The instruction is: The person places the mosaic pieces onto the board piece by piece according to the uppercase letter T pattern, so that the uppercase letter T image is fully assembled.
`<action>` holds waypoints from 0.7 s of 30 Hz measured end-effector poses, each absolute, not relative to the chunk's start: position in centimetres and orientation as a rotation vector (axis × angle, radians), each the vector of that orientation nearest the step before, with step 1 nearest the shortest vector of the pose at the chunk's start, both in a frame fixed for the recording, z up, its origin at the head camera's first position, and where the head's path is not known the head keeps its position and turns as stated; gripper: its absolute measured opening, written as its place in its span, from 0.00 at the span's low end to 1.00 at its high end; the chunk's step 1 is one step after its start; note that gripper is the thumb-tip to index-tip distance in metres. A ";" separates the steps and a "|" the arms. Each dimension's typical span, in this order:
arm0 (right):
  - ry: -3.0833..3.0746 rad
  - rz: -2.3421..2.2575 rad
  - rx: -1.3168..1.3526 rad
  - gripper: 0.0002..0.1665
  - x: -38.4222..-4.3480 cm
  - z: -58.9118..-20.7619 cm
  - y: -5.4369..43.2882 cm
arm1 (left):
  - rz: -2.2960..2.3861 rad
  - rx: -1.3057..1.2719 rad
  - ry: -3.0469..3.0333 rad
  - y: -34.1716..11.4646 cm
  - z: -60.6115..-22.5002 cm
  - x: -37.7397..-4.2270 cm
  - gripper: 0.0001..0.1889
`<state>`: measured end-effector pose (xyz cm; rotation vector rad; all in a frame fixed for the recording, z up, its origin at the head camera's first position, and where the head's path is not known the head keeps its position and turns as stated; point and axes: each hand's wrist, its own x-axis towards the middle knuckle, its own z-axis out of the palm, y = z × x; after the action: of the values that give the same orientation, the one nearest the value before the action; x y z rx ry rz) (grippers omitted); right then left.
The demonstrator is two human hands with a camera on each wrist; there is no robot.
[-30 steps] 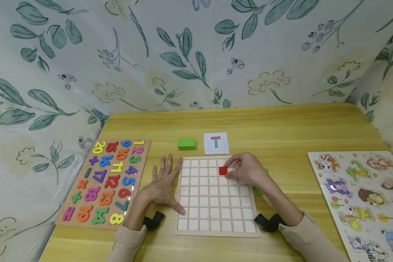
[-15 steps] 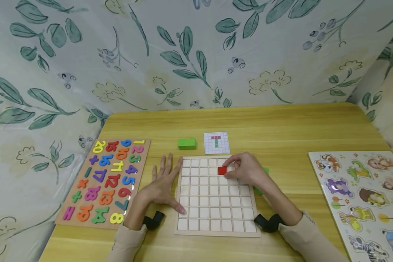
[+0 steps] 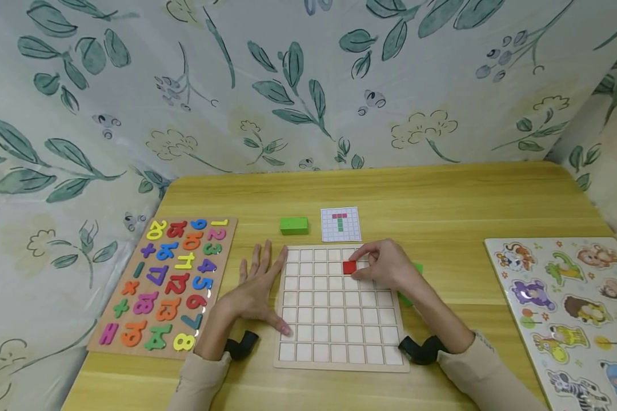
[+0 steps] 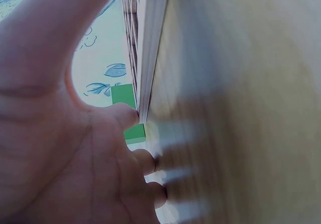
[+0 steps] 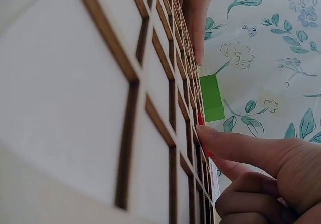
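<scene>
The red block (image 3: 349,268), pinched by the right hand (image 3: 387,266) at the second-farthest row of the grid board (image 3: 336,315), is best pressed in squarely with the board steadied by the spread left hand (image 3: 253,298).

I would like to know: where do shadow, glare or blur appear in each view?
Head: a glare spot on the purple animal, while the grid board looks fairly sharp; left wrist: the table is blurred, with soft dark bands beside the fingers, probably their shadows; right wrist: the board's nearest part looks soft.
</scene>
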<state>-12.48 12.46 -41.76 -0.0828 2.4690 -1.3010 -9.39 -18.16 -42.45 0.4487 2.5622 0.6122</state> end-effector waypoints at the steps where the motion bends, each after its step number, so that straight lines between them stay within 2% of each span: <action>1: 2.463 -1.300 -0.075 0.16 -12.5 -41.8 12.5 | 0.613 0.448 2.561 -18.2 -42.4 -9.4 0.84; 14: 2.381 -1.328 -0.079 0.16 -12.8 -42.0 13.1 | 0.610 0.455 2.562 -18.2 -42.3 -9.4 0.84; 21: 2.416 -1.300 -0.125 0.17 -13.7 -41.1 15.6 | 0.613 0.451 2.560 -18.2 -42.3 -9.4 0.84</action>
<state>-13.68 15.60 -41.08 -0.1253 2.4163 -1.3001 -9.36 -18.21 -42.32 0.4514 2.5602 0.6130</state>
